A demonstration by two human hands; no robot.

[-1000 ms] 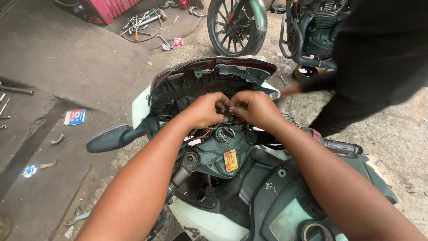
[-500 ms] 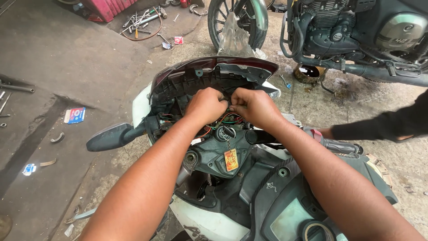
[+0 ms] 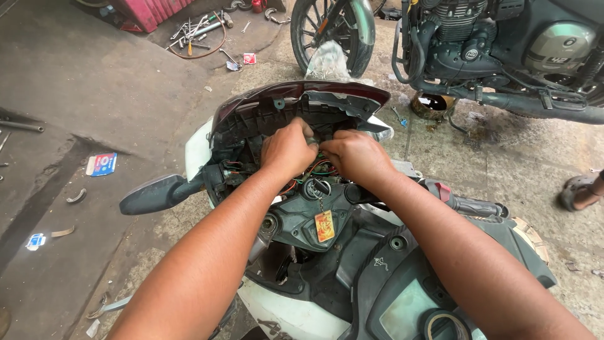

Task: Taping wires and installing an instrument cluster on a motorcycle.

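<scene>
Left hand and right hand are seen pinched narrow together on the wiring, lying at six o'clock beneath both, equally near.

Floor: stained grey concrete, oil patches near the far bike.
Second motorcycle: dark motorcycle parked at the far right, front wheel turned toward us.
Tools: loose spanners and a cable scattered beside a red case, far left.
Litter: small printed packet on the floor, left.
Bystander: sandalled foot at the right edge.
</scene>
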